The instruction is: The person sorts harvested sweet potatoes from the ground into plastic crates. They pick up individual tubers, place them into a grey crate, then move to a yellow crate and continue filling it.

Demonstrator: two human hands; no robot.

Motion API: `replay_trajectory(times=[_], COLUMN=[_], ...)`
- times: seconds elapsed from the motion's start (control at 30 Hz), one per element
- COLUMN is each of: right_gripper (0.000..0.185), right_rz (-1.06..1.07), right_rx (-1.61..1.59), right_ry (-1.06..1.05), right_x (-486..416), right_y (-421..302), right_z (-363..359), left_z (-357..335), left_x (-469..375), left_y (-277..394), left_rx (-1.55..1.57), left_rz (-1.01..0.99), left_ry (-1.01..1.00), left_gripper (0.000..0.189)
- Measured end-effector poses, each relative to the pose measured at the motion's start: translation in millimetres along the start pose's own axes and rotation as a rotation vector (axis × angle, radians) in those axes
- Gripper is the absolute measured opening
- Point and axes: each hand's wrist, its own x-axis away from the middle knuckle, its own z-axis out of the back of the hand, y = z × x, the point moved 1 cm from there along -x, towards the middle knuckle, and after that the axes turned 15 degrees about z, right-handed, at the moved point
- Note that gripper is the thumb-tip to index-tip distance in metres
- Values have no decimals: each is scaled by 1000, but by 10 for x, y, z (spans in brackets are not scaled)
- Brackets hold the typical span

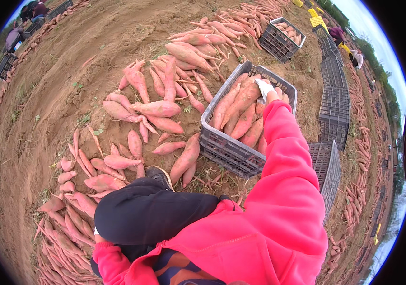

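My right hand point(266, 89), in a white glove, reaches into a dark plastic crate point(233, 151) in front of me. It rests on the sweet potatoes point(242, 103) that fill much of the crate. Whether its fingers grip one is hard to see. Of my left hand point(96, 231), only a sliver of white glove shows beside my bent knee, close to a heap of sweet potatoes point(69, 228). The rest of that hand is hidden behind the leg. Loose sweet potatoes point(156, 108) lie on the soil between my shoe and the crate.
Another crate point(281, 41) holding sweet potatoes stands farther off, beside a long pile point(231, 26). Dark crates point(334, 103) form a line on the right, with yellow crates point(317, 21) beyond. People work at far left point(14, 37) and far right point(356, 58).
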Motion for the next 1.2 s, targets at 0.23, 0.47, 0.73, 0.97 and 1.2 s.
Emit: replay_trajectory(times=[0.23,0.47,0.73,0.97,1.2], right_gripper=[61,51,49,41,45], right_rz=[224,282,862,861,806], right_rx=[722,888,961,1129,1223], right_ry=[-22,131,246,-84,-148], right_x=[316,122,742,988,993], right_y=[390,420,31,43,87], right_z=[-253,228,-338,-957,-961], left_z=[-52,17,-19,147,292], left_x=[-93,-86,-66,109,132], left_y=[0,-34,81,19,25], left_rx=[-15,-22,-55,-77,-74], left_rz=[18,44,41,67,89], left_ry=[4,37,52,94,119], left_gripper=[40,40,40,40,40])
